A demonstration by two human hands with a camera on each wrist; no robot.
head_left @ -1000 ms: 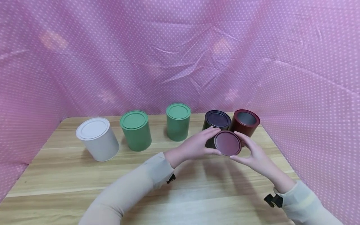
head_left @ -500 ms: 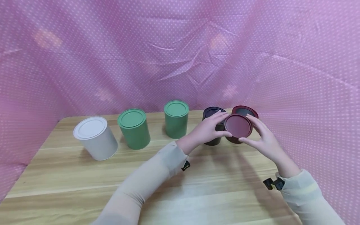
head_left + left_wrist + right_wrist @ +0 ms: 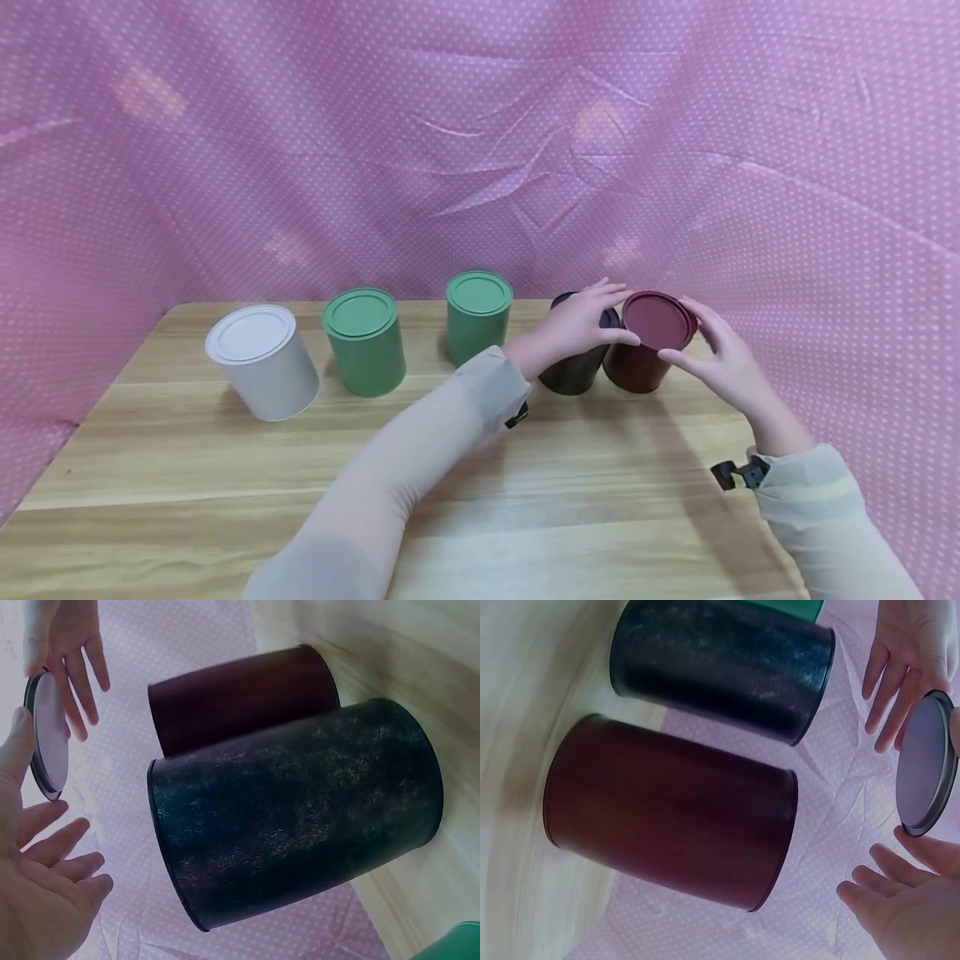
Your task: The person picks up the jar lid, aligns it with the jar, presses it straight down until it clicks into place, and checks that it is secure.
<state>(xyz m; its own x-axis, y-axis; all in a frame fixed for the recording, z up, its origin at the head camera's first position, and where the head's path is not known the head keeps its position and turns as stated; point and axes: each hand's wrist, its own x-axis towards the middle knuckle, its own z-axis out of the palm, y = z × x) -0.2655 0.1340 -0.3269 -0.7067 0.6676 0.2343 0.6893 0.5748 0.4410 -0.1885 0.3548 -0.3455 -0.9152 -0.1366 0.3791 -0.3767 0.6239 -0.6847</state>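
Observation:
A dark red round lid is held by its rim between both hands. My left hand holds its left side with thumb and fingertips; my right hand holds the right side. Below the lid stands an upright dark red can, whose open top the lid hides in the head view. Both wrist views show the lid apart from the red can, with a gap between. Close beside that can is a black can, its top partly covered by my left hand.
On the wooden table, two green lidded cans, one on the left and one nearer the middle, stand left of the black can. A white lidded can is farther left. Pink dotted cloth surrounds the table's back and sides.
Both hands have carried the red lid to the right and away from me, from in front of the black can to over the red can. The cans have stayed put.

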